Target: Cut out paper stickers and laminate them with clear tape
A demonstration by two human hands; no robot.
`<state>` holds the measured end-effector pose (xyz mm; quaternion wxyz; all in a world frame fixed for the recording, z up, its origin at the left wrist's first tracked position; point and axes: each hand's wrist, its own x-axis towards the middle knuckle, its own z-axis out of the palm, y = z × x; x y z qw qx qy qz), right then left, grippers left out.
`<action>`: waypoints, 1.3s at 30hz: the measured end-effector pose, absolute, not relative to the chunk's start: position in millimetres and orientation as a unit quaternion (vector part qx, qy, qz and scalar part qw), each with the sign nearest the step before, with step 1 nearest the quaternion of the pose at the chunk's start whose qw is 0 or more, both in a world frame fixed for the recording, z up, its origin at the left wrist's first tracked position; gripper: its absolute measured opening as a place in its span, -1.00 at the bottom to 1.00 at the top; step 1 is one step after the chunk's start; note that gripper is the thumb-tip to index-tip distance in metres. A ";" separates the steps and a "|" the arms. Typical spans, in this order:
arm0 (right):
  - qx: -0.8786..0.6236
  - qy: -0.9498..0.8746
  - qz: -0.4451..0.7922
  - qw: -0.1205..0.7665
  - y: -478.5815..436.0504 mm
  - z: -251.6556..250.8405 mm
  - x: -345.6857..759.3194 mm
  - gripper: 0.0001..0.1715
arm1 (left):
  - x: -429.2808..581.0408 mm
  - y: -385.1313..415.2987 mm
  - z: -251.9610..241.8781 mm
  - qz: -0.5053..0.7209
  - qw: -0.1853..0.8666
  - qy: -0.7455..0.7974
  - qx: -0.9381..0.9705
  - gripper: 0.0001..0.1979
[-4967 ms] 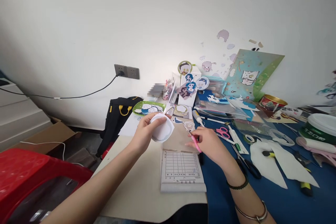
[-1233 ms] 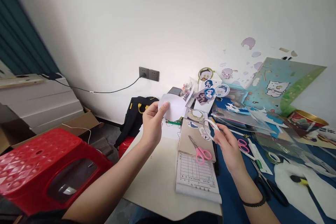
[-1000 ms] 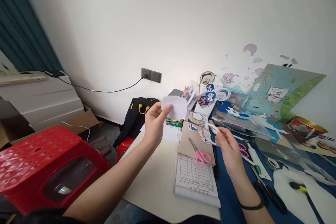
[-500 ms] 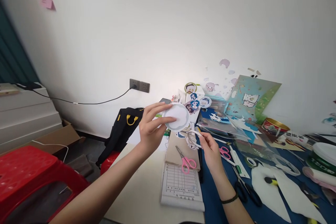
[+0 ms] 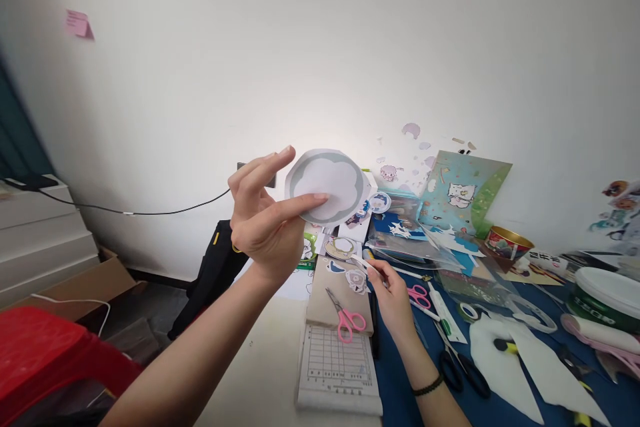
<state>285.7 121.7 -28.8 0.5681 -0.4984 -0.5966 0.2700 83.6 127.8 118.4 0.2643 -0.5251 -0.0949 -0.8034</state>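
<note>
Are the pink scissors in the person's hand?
No, the pink scissors lie on the brown pad, while the left hand holds up a paper cutout and the right hand pinches a thin white strip.

The tabletop (image 5: 265, 373) shows a pale bare part on the left and a blue cover (image 5: 505, 407) on the right. A ruled notepad (image 5: 337, 373) lies near the front edge, with pink scissors (image 5: 345, 317) on its brown back flap. Just right of it lie a second pair of pink scissors (image 5: 416, 295), a white glue pen (image 5: 445, 320) and black scissors (image 5: 463, 370). Further right lie white paper offcuts (image 5: 530, 360), a tape roll (image 5: 469, 311) and a green-rimmed tub (image 5: 607, 293). A red tin (image 5: 505, 242) stands near the wall among cartoon stickers (image 5: 345, 247).
</note>
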 end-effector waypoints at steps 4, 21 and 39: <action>-0.491 -0.603 0.273 0.566 120.4 -26.9 285.5 -0.62 | 84.8 128.3 115.1 -0.812 0.240 -0.141 -0.514 -0.83; -0.416 -0.557 0.375 0.614 117.5 -25.2 278.8 -0.75 | 91.1 133.7 -14.8 -0.546 -0.559 -0.371 -0.502 -0.74; -0.281 -0.564 0.423 0.652 102.3 -15.2 286.8 -0.90 | 92.1 115.9 -22.9 -0.605 -0.490 -0.348 -0.522 -0.77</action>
